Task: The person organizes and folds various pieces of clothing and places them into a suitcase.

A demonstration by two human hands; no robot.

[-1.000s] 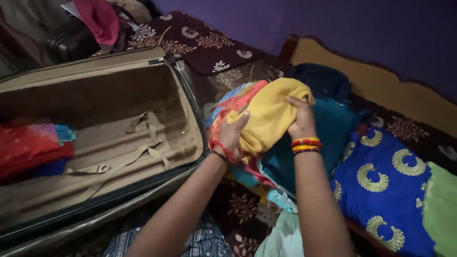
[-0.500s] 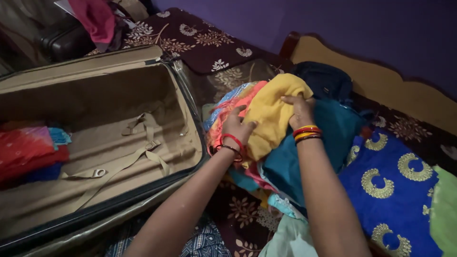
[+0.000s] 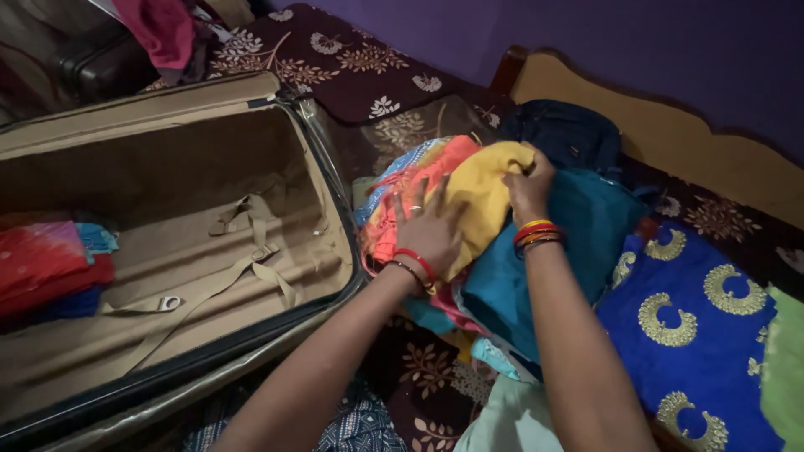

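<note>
- Yellow cloth [image 3: 484, 197] sits at the frame's centre, atop a heap of bright garments [image 3: 502, 285] on the bed
- left hand [image 3: 429, 226] lies flat on it, fingers spread, gripping nothing
- right hand [image 3: 529, 186] pinches its upper edge, fingers clenched on the fabric
- open beige suitcase [image 3: 209, 251] fills the left, folded red clothes [image 3: 46, 264] inside at far left

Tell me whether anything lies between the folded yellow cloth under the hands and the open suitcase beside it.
Nothing visible does. The folded yellow cloth sits under both hands, and only the raised dark rim of the open tan suitcase separates it from the bare lining.
</note>
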